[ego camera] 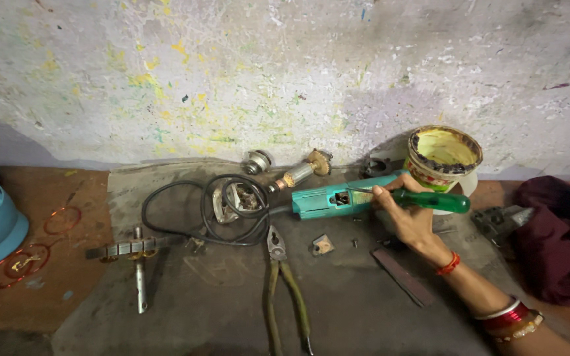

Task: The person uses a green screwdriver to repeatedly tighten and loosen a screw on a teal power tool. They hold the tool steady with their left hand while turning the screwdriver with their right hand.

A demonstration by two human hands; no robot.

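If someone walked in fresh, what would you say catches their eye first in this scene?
Probably the right hand at centre right, poking a green-handled screwdriver into the opened teal power tool body. Behind it, against the paint-splattered wall, stands a yellow-smeared tub. In front, long pliers lie on the grey mat, beside a coiled black cord.

**Where the things lie on the floor mat**

The tool body lies in the middle, near the wall. Behind it lies the armature; right of it stands the tub. The right hand holds a screwdriver on the body. The cable coils to the left (around a small housing). In front lie the pliers.
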